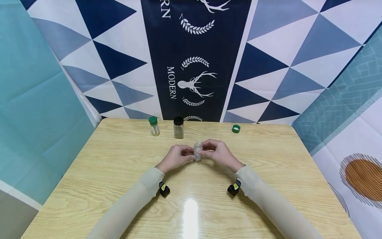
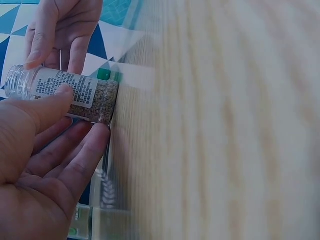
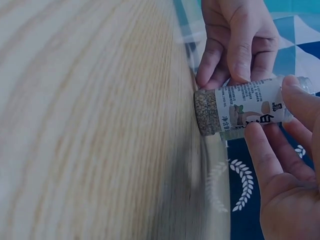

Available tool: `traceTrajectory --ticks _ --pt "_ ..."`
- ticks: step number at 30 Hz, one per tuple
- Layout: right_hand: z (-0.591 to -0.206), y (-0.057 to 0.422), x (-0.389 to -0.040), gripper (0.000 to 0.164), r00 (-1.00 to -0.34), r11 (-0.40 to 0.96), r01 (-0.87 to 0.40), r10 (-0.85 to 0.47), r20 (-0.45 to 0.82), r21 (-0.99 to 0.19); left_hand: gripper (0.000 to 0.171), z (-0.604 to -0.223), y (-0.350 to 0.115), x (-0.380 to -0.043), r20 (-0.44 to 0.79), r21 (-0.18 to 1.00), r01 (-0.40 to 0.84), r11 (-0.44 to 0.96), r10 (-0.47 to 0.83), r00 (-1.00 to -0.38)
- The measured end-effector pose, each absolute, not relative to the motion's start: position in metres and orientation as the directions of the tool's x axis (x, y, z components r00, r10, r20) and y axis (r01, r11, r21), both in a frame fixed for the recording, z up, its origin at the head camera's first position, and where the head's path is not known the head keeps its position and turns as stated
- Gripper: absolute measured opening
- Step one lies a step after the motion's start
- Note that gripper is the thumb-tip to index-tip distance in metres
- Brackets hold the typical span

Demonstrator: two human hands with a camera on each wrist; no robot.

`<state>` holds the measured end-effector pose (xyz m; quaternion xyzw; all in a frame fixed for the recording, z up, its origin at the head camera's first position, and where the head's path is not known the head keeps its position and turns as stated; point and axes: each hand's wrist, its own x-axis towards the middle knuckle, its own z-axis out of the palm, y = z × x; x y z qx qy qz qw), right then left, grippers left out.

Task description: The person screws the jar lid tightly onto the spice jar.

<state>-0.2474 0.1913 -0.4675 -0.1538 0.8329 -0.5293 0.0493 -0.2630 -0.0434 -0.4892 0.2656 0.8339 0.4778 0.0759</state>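
Observation:
A clear spice jar point(image 1: 198, 151) with no cap stands upright on the table between both hands. It has a white printed label and is partly filled with coarse brownish grains, visible in the left wrist view on the jar point(image 2: 102, 102). My left hand point(image 1: 178, 156) holds it from the left, thumb against the label and fingers on the far side. From the right, my right hand point(image 1: 219, 153) pinches the jar higher up, its thumb near the bare threaded neck. A loose green cap point(image 1: 236, 128) lies at the back right of the table.
Near the back edge stand a green-capped spice jar point(image 1: 154, 126) and a taller black-capped spice jar point(image 1: 178, 128), left of the hands. The wooden table point(image 1: 125, 156) ends against a patterned cloth backdrop point(image 1: 119, 59).

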Motion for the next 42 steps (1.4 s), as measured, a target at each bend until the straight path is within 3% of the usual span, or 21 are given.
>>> traceTrajectory --ticks 19,29,42 --pt "-0.461 0.186 -0.227 0.029 -0.945 0.43 -0.203 -0.321 0.061 -0.88 0.029 -0.483 -0.052 -0.243 0.091 0.867 0.336 0.368 0.545 -0.833" --pt "-0.464 0.184 -0.219 0.028 -0.931 0.384 -0.222 -0.357 0.078 -0.896 0.029 -0.485 -0.056 -0.233 0.09 0.875 0.325 0.359 0.539 -0.837" --pt "-0.464 0.181 -0.214 0.027 -0.915 0.391 -0.269 -0.388 0.108 -0.88 0.042 -0.483 -0.061 -0.228 0.047 0.91 0.271 0.314 0.571 -0.82"
